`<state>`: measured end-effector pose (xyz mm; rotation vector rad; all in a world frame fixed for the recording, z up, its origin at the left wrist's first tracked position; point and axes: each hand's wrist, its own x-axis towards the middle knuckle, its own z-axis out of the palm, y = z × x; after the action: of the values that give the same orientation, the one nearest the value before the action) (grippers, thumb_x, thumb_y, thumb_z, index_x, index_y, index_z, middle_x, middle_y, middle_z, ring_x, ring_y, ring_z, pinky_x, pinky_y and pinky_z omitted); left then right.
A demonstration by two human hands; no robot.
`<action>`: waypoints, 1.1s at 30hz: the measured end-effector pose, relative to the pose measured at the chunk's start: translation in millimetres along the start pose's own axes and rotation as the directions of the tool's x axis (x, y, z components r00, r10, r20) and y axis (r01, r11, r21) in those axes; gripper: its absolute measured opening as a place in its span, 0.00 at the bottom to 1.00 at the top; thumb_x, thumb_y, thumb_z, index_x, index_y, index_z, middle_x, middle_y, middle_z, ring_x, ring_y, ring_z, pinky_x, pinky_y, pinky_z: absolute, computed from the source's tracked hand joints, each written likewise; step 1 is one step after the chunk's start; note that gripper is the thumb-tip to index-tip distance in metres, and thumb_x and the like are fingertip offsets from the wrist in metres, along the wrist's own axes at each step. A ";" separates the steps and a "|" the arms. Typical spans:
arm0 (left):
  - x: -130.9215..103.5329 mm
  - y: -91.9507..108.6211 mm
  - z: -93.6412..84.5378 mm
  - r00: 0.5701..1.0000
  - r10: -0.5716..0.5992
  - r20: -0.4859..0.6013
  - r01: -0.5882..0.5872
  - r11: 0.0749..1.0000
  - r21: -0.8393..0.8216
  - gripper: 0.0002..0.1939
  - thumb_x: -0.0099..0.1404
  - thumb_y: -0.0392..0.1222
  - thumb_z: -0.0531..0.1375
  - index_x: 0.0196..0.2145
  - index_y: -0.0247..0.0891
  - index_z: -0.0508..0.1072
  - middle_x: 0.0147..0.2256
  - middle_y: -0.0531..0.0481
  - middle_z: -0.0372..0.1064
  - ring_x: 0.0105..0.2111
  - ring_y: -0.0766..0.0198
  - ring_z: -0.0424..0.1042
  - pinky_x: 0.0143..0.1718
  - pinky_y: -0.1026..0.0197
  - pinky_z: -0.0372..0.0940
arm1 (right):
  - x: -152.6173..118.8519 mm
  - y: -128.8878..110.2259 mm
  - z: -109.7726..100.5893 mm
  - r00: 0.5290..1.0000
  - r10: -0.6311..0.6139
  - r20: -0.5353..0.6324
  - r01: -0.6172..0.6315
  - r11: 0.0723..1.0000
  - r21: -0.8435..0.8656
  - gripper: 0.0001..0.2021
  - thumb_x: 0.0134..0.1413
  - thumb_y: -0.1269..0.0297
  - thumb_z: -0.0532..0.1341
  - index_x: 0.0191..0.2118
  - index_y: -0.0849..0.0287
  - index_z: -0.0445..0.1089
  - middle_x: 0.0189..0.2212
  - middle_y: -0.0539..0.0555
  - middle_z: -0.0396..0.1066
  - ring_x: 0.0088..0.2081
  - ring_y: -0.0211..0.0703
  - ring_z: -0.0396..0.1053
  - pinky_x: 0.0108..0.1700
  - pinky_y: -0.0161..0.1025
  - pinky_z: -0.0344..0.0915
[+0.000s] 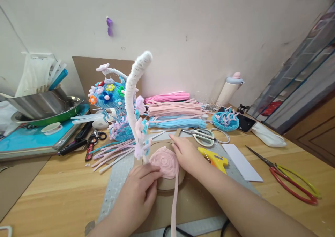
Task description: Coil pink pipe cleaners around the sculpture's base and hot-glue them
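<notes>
A flat spiral of pale pink pipe cleaner (164,162) lies on a round cardboard disc (167,185). Its loose end runs down toward me as a long strip (174,205). On the coil's left edge rest the fingertips of my left hand (141,188), laid close together with the thumb bent below. My right hand (188,154) lies along the right edge, fingers stretched out and touching the coil; its underside is hidden. From the disc's left side rises a curved white fuzzy stem (131,94), with small pink, lilac and blue flowers (142,136) near its base.
A yellow glue gun (214,159) lies right of my right hand. Pale-handled scissors (202,137) and pipe cleaner bundles (175,109) are behind. Red-and-yellow-handled scissors (290,181) lie far right, past white card (242,162). Loose pipe cleaners (112,155) and a flowered blue piece (110,94) stand left.
</notes>
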<state>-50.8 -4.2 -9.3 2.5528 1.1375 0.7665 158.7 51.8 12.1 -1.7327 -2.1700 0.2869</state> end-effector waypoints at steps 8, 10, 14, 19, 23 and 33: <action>0.4 -3.2 -1.6 0.999 -0.016 0.047 0.018 0.999 -0.042 0.18 0.66 0.32 0.51 0.48 0.49 0.70 0.51 0.50 0.67 0.52 0.57 0.65 0.53 0.47 0.64 | 67.1 4.1 -3.3 0.956 0.020 0.293 0.036 0.982 -0.185 0.14 0.62 0.59 0.58 0.50 0.59 0.67 0.50 0.57 0.67 0.47 0.47 0.68 0.49 0.51 0.67; 0.1 -3.4 -1.3 0.998 -0.020 0.062 0.023 0.999 -0.043 0.18 0.66 0.31 0.51 0.49 0.49 0.70 0.52 0.50 0.67 0.52 0.57 0.65 0.53 0.47 0.63 | 78.0 6.2 -3.2 0.925 0.025 0.378 0.056 0.978 -0.203 0.14 0.62 0.60 0.58 0.51 0.58 0.66 0.50 0.57 0.67 0.45 0.45 0.69 0.46 0.48 0.69; 0.0 -3.6 -1.8 0.997 -0.023 0.070 0.026 0.998 -0.049 0.19 0.66 0.31 0.51 0.49 0.50 0.69 0.52 0.51 0.66 0.53 0.58 0.64 0.53 0.47 0.63 | 84.8 13.9 -1.7 0.892 -0.017 0.453 0.126 0.969 -0.212 0.15 0.62 0.60 0.58 0.51 0.59 0.66 0.50 0.56 0.67 0.45 0.46 0.69 0.46 0.48 0.69; 1.8 -3.8 -2.9 0.996 -0.023 0.081 0.027 0.998 -0.052 0.18 0.66 0.32 0.51 0.49 0.49 0.70 0.52 0.49 0.66 0.53 0.57 0.65 0.53 0.46 0.63 | 78.4 17.3 0.4 0.921 -0.088 0.380 0.199 0.944 -0.265 0.16 0.61 0.60 0.59 0.52 0.60 0.65 0.50 0.57 0.67 0.46 0.47 0.69 0.46 0.50 0.68; 2.7 -3.3 -3.7 0.998 -0.017 0.068 0.021 0.998 -0.057 0.18 0.66 0.31 0.51 0.48 0.48 0.71 0.51 0.49 0.68 0.51 0.57 0.67 0.52 0.49 0.65 | 80.3 20.5 -12.6 0.961 -0.060 0.268 0.154 0.925 -0.347 0.16 0.61 0.60 0.59 0.52 0.60 0.65 0.50 0.57 0.67 0.46 0.47 0.69 0.46 0.50 0.69; 1.1 -11.5 -10.6 0.971 -0.158 -0.179 0.123 0.974 -0.192 0.14 0.66 0.33 0.49 0.38 0.43 0.73 0.38 0.50 0.73 0.41 0.61 0.72 0.42 0.59 0.68 | 74.9 45.7 -41.8 0.998 0.009 0.057 0.009 0.953 -0.304 0.15 0.60 0.70 0.55 0.52 0.59 0.69 0.47 0.61 0.71 0.43 0.51 0.71 0.43 0.45 0.64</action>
<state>-63.2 4.3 -4.9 2.2624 1.2306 1.0484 201.7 132.7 44.4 -1.9043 -2.3563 -0.0003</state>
